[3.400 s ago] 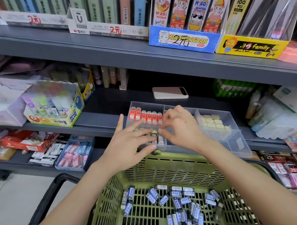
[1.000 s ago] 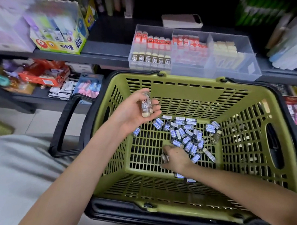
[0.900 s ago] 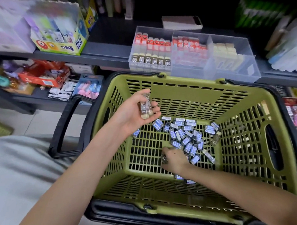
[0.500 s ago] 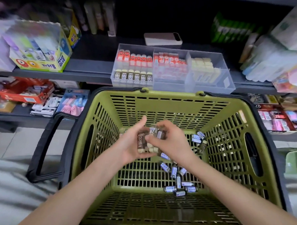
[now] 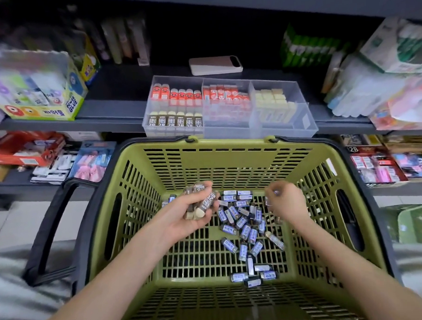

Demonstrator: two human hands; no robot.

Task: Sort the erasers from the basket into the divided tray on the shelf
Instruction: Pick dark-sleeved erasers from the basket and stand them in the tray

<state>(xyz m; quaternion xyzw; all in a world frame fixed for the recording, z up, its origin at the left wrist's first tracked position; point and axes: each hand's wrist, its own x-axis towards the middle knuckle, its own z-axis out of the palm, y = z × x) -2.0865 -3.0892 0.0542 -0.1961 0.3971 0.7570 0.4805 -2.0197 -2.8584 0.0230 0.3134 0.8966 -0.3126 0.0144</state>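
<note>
Just left of the right hand [image 5: 285, 202], loose erasers [image 5: 241, 221] lie every way in the basket [image 5: 205, 160] (its curled fingers' hold is unclear). Opposite, the left hand [image 5: 181, 219] clamps 2B erasers [image 5: 200, 205].

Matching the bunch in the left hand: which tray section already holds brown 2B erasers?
The leftmost section: brown 2B erasers line its front, orange ones behind. The middle holds red erasers, the right pale yellow ones.

Grey shelves [image 5: 106, 119] crowded with stationery [image 5: 40, 99] stand above a pale tiled floor [image 5: 14, 224].
</note>
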